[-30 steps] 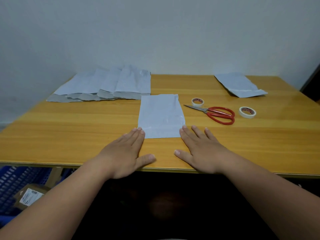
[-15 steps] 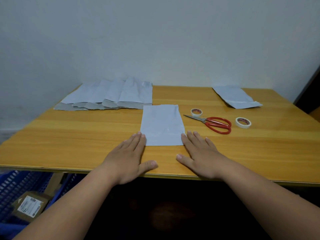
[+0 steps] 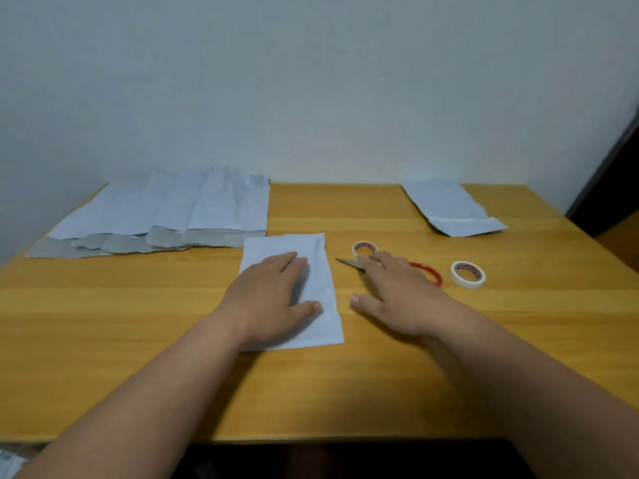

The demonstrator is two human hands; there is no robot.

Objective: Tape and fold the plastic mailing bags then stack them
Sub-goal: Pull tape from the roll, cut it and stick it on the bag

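The folded pale-blue plastic mailing bag at the middle of the yellow wooden table is now covered by the left hand, whose flat, relaxed fingers and palm are laid on its left half; a moment ago both hands were rested on bare wood at the bag's near corners. The bag is thus pinned rather than merely squared up. The right hand has been carried away from the bag to the right, and is now held spread, palm down, over the red-handled steel scissors, its fingertips reaching close to the nearer small white roll of tape; whether the scissors are actually touched cannot be told. Nothing is gripped by either hand.

From this shift it is judged that aligning is finished and the taping step is being opened, with tape or scissors to be fetched next. A second white roll of tape is left farther right. The fanned row of untreated pale-blue mailing bags at the far left and the single bag at the far right are unmoved
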